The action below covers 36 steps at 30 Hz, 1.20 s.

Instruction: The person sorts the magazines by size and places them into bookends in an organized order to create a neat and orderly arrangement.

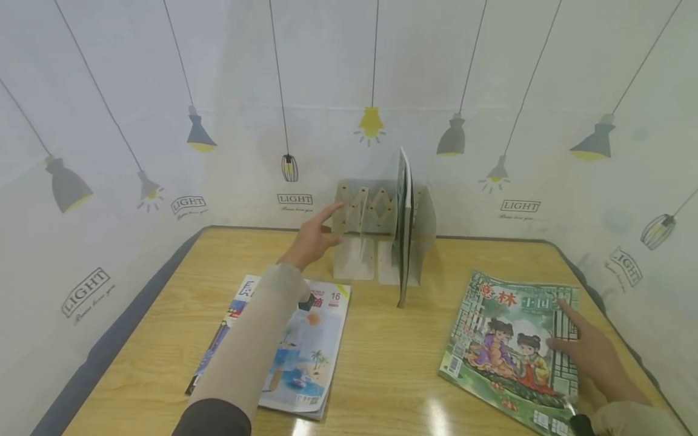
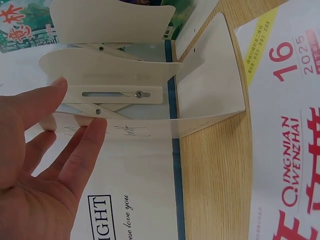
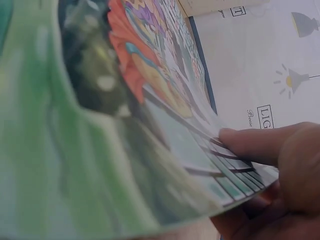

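An expandable white metal bookend [image 1: 353, 257] stands at the back of the table, with thin books or magazines [image 1: 404, 224] upright toward its right end. My left hand [image 1: 313, 239] is at its left end panel; in the left wrist view the digits lie on both sides of the panel [image 2: 140, 127] and appear to pinch it. At the right, a green illustrated magazine [image 1: 507, 351] lies tilted. My right hand [image 1: 594, 354] grips its right edge, thumb on the cover and fingers underneath, and that edge bends upward in the right wrist view.
Overlapping magazines [image 1: 322, 369] lie at the left front, partly hidden under my left forearm. A wall covering [image 1: 327, 79] printed with hanging lamps stands behind the wooden table [image 1: 392, 351] and along both sides.
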Each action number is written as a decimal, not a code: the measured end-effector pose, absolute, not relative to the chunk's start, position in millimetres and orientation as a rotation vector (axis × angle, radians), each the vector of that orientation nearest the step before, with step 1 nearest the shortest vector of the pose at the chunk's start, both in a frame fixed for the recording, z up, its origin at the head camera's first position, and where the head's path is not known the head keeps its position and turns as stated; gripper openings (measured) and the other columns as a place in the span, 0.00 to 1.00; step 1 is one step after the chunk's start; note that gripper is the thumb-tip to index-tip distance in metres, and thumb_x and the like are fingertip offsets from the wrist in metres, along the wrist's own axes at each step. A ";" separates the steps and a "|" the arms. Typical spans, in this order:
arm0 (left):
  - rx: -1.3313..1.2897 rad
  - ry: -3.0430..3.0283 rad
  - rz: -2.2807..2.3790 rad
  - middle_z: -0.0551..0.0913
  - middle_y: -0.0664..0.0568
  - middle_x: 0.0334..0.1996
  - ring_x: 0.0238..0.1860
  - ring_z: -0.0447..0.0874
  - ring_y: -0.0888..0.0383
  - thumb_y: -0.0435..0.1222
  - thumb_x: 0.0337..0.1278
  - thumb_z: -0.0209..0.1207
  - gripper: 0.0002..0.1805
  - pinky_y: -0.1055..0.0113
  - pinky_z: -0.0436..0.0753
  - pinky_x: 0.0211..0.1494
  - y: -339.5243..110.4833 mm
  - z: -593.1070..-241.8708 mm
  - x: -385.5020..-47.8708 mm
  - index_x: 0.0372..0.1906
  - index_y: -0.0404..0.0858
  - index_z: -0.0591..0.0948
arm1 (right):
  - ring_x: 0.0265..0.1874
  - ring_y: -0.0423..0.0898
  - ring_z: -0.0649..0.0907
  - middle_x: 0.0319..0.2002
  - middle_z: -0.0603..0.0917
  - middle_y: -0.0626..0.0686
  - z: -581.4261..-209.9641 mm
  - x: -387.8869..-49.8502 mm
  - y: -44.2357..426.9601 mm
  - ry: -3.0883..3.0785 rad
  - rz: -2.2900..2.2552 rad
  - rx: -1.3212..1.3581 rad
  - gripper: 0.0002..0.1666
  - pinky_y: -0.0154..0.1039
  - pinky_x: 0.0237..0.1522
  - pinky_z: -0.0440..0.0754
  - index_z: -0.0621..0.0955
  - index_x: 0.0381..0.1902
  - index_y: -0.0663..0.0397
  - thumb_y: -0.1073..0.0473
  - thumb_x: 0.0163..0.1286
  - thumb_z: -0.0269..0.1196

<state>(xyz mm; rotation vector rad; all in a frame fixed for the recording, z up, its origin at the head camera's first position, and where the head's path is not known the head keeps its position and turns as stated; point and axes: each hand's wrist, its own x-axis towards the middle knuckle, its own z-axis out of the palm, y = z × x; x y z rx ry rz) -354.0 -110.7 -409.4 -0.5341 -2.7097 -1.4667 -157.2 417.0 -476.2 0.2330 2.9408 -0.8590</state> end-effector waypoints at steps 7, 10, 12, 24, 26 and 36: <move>-0.533 -2.705 -1.481 0.55 0.61 0.75 0.58 0.75 0.48 0.29 0.54 0.65 0.49 0.55 0.84 0.46 -110.5 -409.4 -354.8 0.69 0.77 0.59 | 0.55 0.84 0.60 0.65 0.53 0.83 -475.7 -155.2 412.9 2.998 -0.871 0.271 0.58 0.77 0.49 0.62 0.40 0.77 0.50 0.43 0.66 0.63; -0.537 -2.706 -1.472 0.55 0.60 0.75 0.58 0.75 0.48 0.29 0.54 0.66 0.48 0.56 0.84 0.45 -110.7 -409.3 -355.1 0.69 0.77 0.60 | 0.55 0.84 0.62 0.64 0.54 0.83 -474.5 -153.2 410.0 3.023 -0.884 0.298 0.57 0.77 0.49 0.63 0.40 0.77 0.48 0.41 0.67 0.62; -0.536 -2.706 -1.469 0.56 0.59 0.75 0.57 0.75 0.48 0.29 0.53 0.66 0.48 0.56 0.84 0.45 -110.9 -408.9 -354.8 0.69 0.77 0.60 | 0.54 0.83 0.63 0.64 0.55 0.83 -473.4 -151.9 407.8 3.038 -0.896 0.312 0.57 0.77 0.48 0.64 0.40 0.77 0.47 0.41 0.67 0.62; -0.547 -2.694 -1.457 0.57 0.59 0.74 0.55 0.77 0.49 0.29 0.53 0.66 0.48 0.59 0.85 0.42 -111.6 -407.8 -352.2 0.69 0.75 0.60 | 0.54 0.82 0.64 0.64 0.58 0.81 -469.1 -147.8 394.5 3.140 -0.938 0.353 0.52 0.76 0.50 0.64 0.43 0.78 0.40 0.43 0.69 0.61; -0.550 -2.690 -1.471 0.58 0.58 0.74 0.55 0.77 0.49 0.28 0.53 0.66 0.48 0.57 0.85 0.42 -111.3 -408.2 -352.8 0.69 0.75 0.60 | 0.52 0.80 0.68 0.62 0.61 0.81 -467.4 -146.7 391.4 3.165 -0.947 0.346 0.52 0.75 0.48 0.66 0.44 0.78 0.41 0.44 0.69 0.62; -0.552 -2.699 -1.474 0.57 0.56 0.74 0.57 0.76 0.48 0.30 0.54 0.66 0.48 0.57 0.84 0.44 -111.4 -410.1 -354.6 0.69 0.76 0.59 | 0.19 0.51 0.70 0.28 0.77 0.70 -458.6 -144.4 372.6 3.321 -0.955 0.328 0.50 0.42 0.18 0.67 0.49 0.78 0.39 0.50 0.67 0.65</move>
